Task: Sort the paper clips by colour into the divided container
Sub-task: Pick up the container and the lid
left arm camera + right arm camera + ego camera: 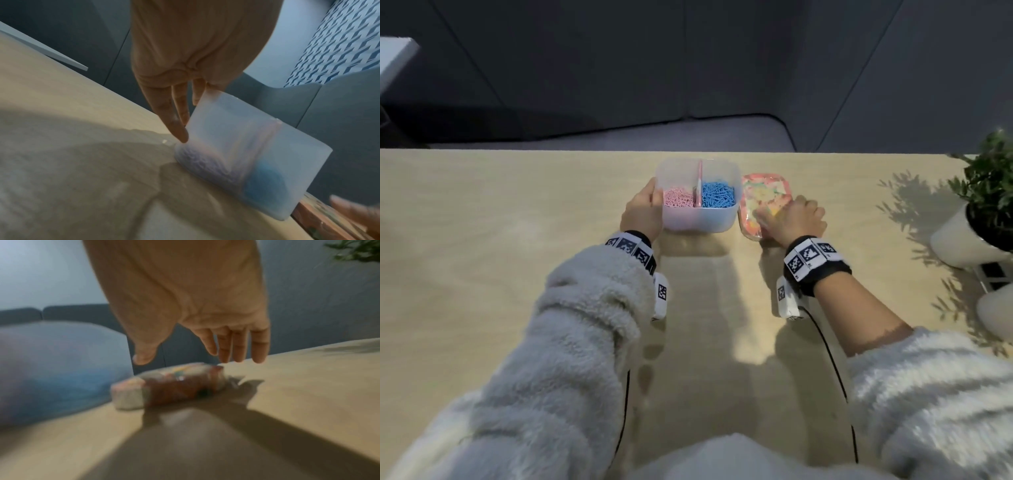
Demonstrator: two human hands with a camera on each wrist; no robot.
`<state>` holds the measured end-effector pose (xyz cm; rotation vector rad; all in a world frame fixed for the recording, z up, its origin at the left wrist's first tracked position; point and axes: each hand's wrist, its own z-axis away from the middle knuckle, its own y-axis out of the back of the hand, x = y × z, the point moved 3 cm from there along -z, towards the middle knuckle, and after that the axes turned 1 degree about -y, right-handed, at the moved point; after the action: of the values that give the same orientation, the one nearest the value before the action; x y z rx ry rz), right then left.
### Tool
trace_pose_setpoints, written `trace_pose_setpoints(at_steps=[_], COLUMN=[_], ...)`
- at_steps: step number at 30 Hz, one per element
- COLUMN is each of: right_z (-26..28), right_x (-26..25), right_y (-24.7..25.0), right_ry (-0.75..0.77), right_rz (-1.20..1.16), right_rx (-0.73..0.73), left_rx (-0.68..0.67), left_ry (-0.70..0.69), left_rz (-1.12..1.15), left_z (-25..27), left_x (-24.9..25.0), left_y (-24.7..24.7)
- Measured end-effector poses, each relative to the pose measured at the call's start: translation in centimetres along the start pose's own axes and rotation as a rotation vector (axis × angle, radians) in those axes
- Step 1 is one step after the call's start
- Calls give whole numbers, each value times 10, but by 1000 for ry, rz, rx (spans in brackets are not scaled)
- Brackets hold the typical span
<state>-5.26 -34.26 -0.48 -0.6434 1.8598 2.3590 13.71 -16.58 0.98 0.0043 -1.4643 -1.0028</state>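
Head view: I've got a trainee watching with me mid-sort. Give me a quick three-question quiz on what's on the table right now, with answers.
1. True or false: the blue clips lie in the right compartment of the container.
2. Which hand touches the container? A) left hand B) right hand C) both
3. Fill in: the pink clips lie in the ____ compartment.

Key
1. True; a divider stands between them and the pink ones.
2. A; its fingers lie against the container's left wall. The right hand reaches over the small tray of mixed clips beside the container, fingers spread in the right wrist view.
3. Left.
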Motion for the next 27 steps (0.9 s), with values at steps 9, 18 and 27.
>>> trace_pose_setpoints(at_steps=[9,18,27], right_z=[6,40,18], right_x=[6,-32,-71], right_y=[1,95,33], right_ry=[-12,401,292], right_rz=[-434,-1037,-940], right_rx=[10,427,-106], left_rx=[-8,8,-134], left_ry=[-11,-82,-27], left_rz=[-25,-9,85], left_z=[15,30,9], left_x=[-2,-10,-14], left_y=[2,-6,3])
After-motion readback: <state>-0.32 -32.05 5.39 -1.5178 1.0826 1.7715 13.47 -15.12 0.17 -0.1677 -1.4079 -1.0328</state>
